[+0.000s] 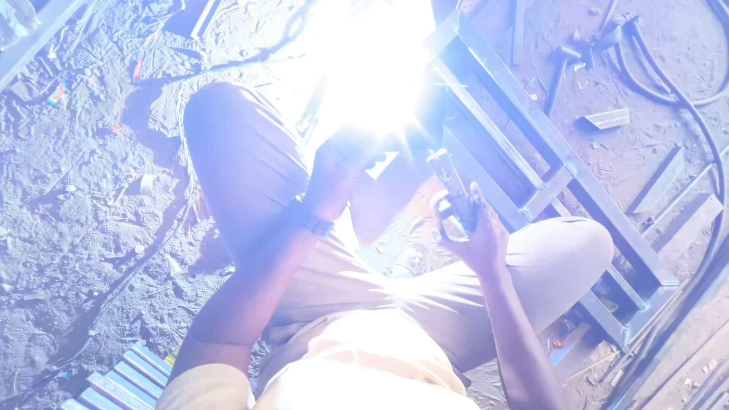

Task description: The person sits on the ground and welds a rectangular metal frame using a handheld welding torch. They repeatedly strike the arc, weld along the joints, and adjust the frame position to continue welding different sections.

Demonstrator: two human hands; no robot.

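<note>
Dark metal electrode holder is clamped in right-hand fingers, long axis pointing far-left toward glare – left hand nearer it, fingers curled, grip unclear.

White-blue glare washes over tan trousers, a pale yellow shirt, a dark wristband, the grey steel frame, black cables and brown dirt ground.
</note>
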